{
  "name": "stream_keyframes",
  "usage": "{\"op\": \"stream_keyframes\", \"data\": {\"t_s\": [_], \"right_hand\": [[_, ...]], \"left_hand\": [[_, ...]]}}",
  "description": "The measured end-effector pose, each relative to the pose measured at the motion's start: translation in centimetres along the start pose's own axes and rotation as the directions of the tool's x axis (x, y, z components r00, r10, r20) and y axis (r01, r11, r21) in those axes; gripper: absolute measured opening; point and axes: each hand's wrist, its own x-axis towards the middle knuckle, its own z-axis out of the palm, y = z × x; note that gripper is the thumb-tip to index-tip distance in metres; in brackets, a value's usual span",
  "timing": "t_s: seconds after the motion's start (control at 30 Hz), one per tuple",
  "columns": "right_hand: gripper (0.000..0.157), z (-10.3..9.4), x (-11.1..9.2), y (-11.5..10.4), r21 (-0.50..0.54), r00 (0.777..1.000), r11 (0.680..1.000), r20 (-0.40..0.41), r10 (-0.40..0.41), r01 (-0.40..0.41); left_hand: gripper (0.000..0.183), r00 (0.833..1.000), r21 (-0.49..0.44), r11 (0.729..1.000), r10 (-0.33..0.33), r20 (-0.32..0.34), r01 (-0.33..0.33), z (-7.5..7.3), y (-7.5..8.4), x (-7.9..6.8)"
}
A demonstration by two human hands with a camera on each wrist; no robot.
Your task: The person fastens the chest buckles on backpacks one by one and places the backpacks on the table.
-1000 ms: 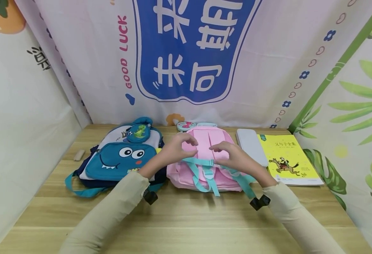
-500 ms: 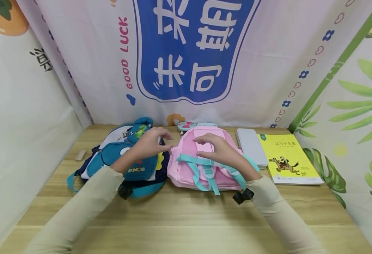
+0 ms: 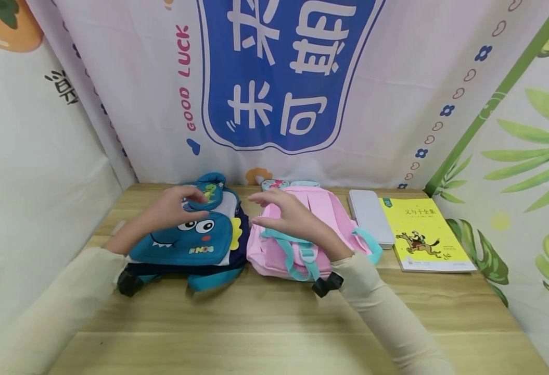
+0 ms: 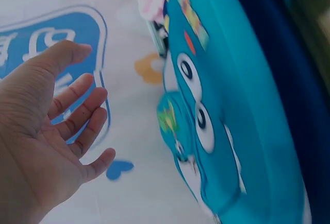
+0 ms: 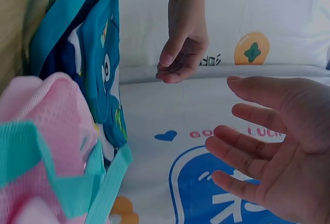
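Observation:
Over the blue dinosaur backpack (image 3: pixel 218 239), my left hand (image 3: pixel 168 208) hovers with relaxed, slightly bent fingers and holds nothing. My right hand (image 3: pixel 285 211) is above the pink backpack (image 3: pixel 326 208), fingers loosely spread and likewise holding nothing. The left wrist view shows the left hand (image 4: pixel 56 105) beside the bag's cartoon-eyed front pocket (image 4: pixel 227 105). In the right wrist view, the right hand (image 5: pixel 273 141) is apart from the pink bag and its turquoise straps (image 5: pixel 111 183). Both backpacks lie flat, side by side; the left forearm covers part of the blue one.
A white flat case (image 3: pixel 371 219) lies right of the pink backpack, beside a yellow book (image 3: pixel 429 234). A small tan block (image 3: pixel 117 227) shows behind the left forearm. Printed cloth (image 3: pixel 152 130) hangs at the back and sides of the wooden table (image 3: pixel 255 323).
Both hands have moved left: the left from between the bags to above the blue backpack, the right across the pink backpack toward its left side. The bags stay in place.

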Motion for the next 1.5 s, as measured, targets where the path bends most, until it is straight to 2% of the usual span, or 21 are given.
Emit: {"op": "stream_keyframes", "data": {"t_s": [0.13,0.37,0.53,0.63,0.77,0.93,1.23,1.5], "right_hand": [[0.049,0.8,0.8,-0.7,0.032,1.0,0.999,0.023,0.005,-0.005],[0.054,2.5,1.4,-0.7,0.077,0.998,0.996,0.056,0.032,-0.036],[0.058,4.2,1.9,-0.4,0.058,0.995,0.997,0.089,0.046,-0.051],[0.059,5.4,2.1,-0.3,0.044,0.992,0.997,0.115,0.056,-0.062],[0.064,6.8,2.0,-0.3,-0.011,0.981,0.994,0.157,0.112,-0.111],[0.073,8.3,1.6,-0.1,-0.066,0.962,0.982,0.196,0.188,-0.178],[0.084,9.5,1.1,0.6,-0.138,0.942,0.964,0.218,0.253,-0.227],[0.088,10.2,0.8,1.3,-0.213,0.945,0.953,0.203,0.258,-0.215]], "left_hand": [[0.03,1.0,0.012,1.0,0.0,-0.002,0.0,-1.1,-1.1,-1.4],[0.049,0.997,0.034,0.997,-0.07,0.038,0.069,-2.3,-3.3,-3.0],[0.056,0.997,0.041,0.998,-0.056,0.061,0.053,-2.8,-5.1,-3.9],[0.063,0.993,0.038,0.998,-0.058,0.105,0.054,-3.0,-6.1,-4.3],[0.081,0.977,0.04,0.994,-0.104,0.185,0.099,-2.9,-7.3,-5.0],[0.096,0.959,0.056,0.989,-0.149,0.242,0.14,-2.5,-8.3,-5.8],[0.096,0.961,0.075,0.99,-0.13,0.245,0.115,-2.7,-9.3,-6.6],[0.099,0.953,0.058,0.989,-0.147,0.266,0.137,-2.8,-10.0,-7.2]]}}
